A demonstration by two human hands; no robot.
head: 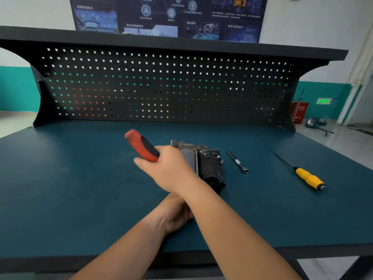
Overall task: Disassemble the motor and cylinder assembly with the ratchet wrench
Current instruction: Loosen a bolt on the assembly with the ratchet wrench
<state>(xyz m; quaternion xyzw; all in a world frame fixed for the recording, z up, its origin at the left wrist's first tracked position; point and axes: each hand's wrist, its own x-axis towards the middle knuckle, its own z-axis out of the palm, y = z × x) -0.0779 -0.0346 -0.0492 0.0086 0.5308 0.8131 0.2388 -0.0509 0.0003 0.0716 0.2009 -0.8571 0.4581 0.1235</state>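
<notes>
The dark metal motor and cylinder assembly (210, 166) lies on the blue-green bench top (80, 188) at the middle. My right hand (169, 168) crosses over it from the right and grips the red and black handle of the ratchet wrench (141, 145), which points up to the left; the wrench head is hidden behind the hand. My left hand (177, 213) lies under my right forearm at the near side of the assembly, fingers curled; what it touches is hidden.
A slim socket extension bar (237, 162) lies just right of the assembly. Farther right lies a yellow-handled screwdriver (308, 177). A black pegboard (161, 87) with a shelf rises along the back edge. The bench's front edge runs below my forearms.
</notes>
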